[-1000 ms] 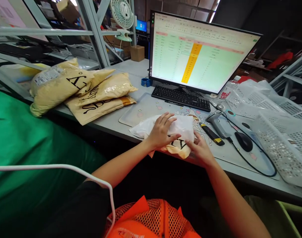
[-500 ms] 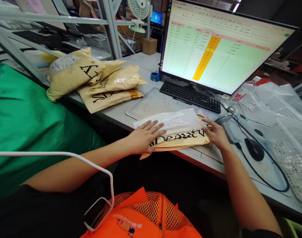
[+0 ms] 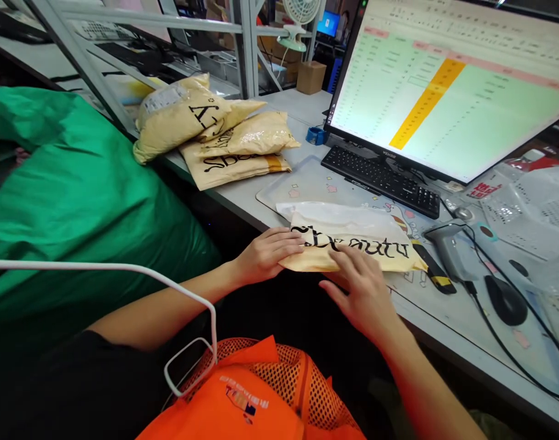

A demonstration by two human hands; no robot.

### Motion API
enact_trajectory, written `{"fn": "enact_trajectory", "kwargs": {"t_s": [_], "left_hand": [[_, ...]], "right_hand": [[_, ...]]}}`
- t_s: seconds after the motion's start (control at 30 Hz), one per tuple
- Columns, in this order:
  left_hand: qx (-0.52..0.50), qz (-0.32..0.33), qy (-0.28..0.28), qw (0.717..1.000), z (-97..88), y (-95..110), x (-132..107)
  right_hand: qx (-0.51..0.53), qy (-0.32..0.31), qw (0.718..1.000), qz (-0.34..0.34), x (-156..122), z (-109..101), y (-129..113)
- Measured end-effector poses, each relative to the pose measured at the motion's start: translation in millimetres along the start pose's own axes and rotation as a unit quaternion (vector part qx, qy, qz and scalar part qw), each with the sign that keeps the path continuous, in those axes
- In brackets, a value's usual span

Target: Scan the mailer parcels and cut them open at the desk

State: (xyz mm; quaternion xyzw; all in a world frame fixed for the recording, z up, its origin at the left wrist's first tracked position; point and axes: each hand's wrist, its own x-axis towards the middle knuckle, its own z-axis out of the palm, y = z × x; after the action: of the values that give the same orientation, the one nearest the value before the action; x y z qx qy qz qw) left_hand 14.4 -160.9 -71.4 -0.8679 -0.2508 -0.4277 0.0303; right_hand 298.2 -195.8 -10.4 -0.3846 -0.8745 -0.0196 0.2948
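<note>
Black-lettered yellow mailer bag point(image 3: 375, 237) on the desk mat point(image 3: 302, 183), front of worktop point(image 3: 300, 111), near the keyboard point(image 3: 382, 181). Left hand point(image 3: 266, 253) at the bag's left end — fingers over it, thumb hidden, cannot tell if grip is clamped. Right hand point(image 3: 364, 287) — grip apart, thumb clear, fingertips at the lettering. Utility knife point(image 3: 434, 267) beside the right end.

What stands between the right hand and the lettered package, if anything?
Nothing visible: the right hand has its fingers over the lettered package. The left hand is at the package's left end; the black-and-yellow tool lies by its right end.
</note>
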Motion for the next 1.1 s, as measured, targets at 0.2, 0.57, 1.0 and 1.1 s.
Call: {"fn": "enact_trajectory", "kwargs": {"t_s": [0.2, 0.57, 1.0, 1.1], "left_hand": [[-0.029, -0.110, 0.219, 0.969, -44.7, 33, 84], [-0.002, -0.098, -0.031, 0.995, -107.9, -17, 275], [0.083, -0.161, -0.372, 0.910, 122.6, -30, 252], [0.072, -0.164, -0.366, 0.913, 146.0, -21, 225]], "right_hand": [[0.193, 0.048, 0.975, 0.100, 37, -14, -27], [0.556, 0.145, 0.767, 0.286, 67, -66, -5], [0.020, -0.015, 0.898, 0.440, -19, -66, 113], [-0.130, 0.029, 0.873, 0.469, -36, -86, 144]]}}
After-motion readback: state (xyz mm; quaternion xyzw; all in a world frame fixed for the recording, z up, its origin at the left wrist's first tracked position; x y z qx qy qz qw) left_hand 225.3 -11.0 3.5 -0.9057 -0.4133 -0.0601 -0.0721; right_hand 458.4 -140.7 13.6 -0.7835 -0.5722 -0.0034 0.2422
